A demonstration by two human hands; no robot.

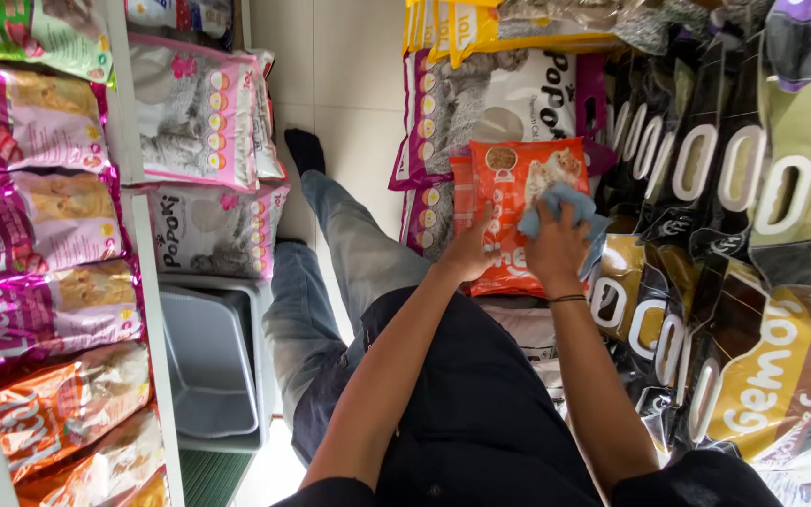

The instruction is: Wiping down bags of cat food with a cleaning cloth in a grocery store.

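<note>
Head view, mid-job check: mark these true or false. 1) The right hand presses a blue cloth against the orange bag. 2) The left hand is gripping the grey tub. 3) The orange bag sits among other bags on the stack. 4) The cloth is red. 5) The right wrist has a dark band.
1) True: the right hand holds the blue cloth on the orange bag.
2) False: the left hand rests on the orange bag; the grey tub stands untouched by the shelf.
3) True: pink and black bags flank it.
4) False: it is blue.
5) True: a dark band circles the right wrist.
</note>
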